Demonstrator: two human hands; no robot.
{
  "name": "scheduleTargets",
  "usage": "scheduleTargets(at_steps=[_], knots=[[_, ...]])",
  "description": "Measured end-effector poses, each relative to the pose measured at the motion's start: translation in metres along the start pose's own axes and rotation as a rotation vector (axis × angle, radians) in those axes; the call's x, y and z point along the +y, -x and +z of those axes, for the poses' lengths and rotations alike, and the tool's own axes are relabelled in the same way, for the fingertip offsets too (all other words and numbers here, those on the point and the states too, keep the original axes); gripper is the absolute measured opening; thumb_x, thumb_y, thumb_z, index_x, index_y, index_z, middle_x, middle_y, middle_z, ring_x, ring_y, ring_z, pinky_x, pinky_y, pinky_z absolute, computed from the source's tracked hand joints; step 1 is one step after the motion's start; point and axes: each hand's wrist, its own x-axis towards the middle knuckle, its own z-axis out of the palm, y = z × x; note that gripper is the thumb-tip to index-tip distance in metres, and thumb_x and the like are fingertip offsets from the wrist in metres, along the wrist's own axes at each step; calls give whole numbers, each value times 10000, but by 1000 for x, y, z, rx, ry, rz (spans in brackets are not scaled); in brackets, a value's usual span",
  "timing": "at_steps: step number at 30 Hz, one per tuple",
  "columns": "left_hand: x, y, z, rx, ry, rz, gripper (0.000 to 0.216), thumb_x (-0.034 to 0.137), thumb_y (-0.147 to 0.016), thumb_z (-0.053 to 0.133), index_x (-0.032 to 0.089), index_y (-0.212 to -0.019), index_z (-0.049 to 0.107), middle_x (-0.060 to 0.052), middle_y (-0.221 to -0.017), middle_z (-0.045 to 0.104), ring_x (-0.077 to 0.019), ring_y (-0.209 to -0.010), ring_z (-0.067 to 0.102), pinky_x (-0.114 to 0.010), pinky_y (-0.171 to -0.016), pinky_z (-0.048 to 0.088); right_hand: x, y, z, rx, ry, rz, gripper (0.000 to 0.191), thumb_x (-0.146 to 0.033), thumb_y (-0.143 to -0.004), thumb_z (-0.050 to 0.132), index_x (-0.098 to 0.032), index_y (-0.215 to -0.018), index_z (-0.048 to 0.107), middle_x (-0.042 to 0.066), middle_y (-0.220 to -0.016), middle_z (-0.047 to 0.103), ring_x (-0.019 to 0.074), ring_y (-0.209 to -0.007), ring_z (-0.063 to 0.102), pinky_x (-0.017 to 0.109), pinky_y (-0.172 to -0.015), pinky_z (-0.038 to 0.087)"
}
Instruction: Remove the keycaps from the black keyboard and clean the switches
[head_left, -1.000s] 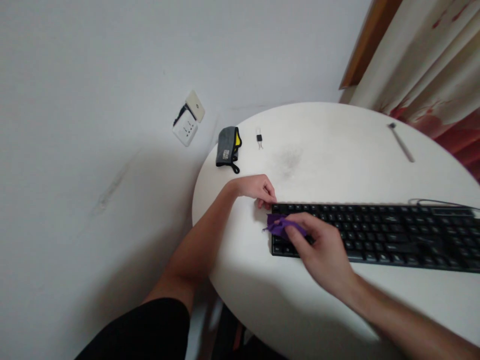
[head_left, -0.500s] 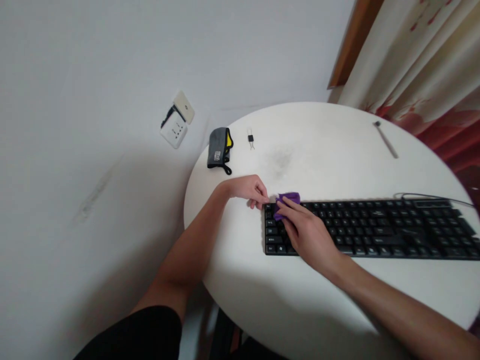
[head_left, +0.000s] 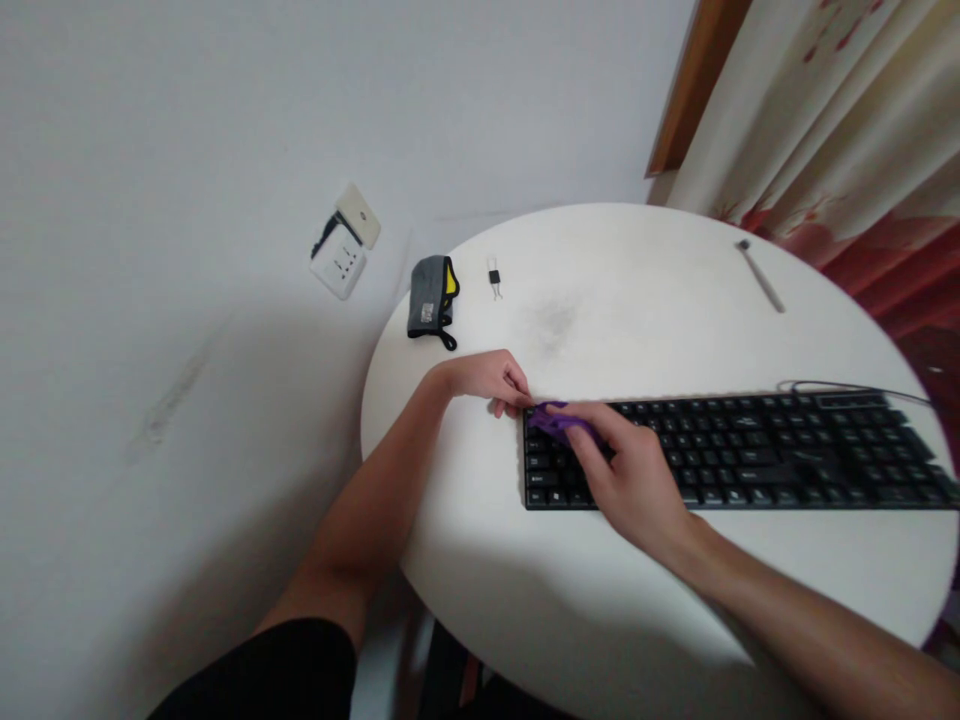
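Observation:
A black keyboard [head_left: 750, 450] lies across the round white table [head_left: 637, 300]. My right hand [head_left: 626, 470] presses a small purple cloth [head_left: 551, 420] onto the keys at the keyboard's left end, fingers closed on the cloth. My left hand [head_left: 495, 378] rests on the table at the keyboard's upper left corner, fingers curled against its edge.
A grey and yellow pouch [head_left: 431, 297] and a small black clip [head_left: 494, 280] lie at the table's far left. A slim metal tool [head_left: 760, 276] lies at the far right. A wall socket [head_left: 343, 255] sits on the wall; curtains [head_left: 825, 130] hang at right.
My right hand moved the purple cloth up from the lower keys to the top row, then slightly left and down along the keyboard's left end. The left hand stayed put.

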Motion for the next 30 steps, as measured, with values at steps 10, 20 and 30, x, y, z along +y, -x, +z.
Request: scheduleTargets(at_steps=[10,20,30], knots=[[-3,-1,-3,-15,7,16,257,372,-758,751,127,-836,759,-67,-663,722,-111,-480,625,-188,-491,460,8,-16,-24,291,201,-163,330,-176,-965,461,-216,-1245,631,80,-1265,665,220,-1173,626,430,-1055,482],[-2,0,-4,-16,-46,5,297,416,-779,724,127,-837,755,-69,-668,723,-105,-490,623,-175,-490,454,13,7,25,-211,508,-259,289,-36,-913,481,-133,-1118,659,122,-1269,659,255,-1320,497,419,-1106,425],[0,0,-2,-1,-29,20,287,412,-772,732,127,-793,754,-58,-629,706,-99,-469,612,-164,-468,440,12,9,28,-229,481,-289,274,-55,-903,507,-139,-1098,680,139,-1302,635,241,-1297,524,427,-1100,433]])
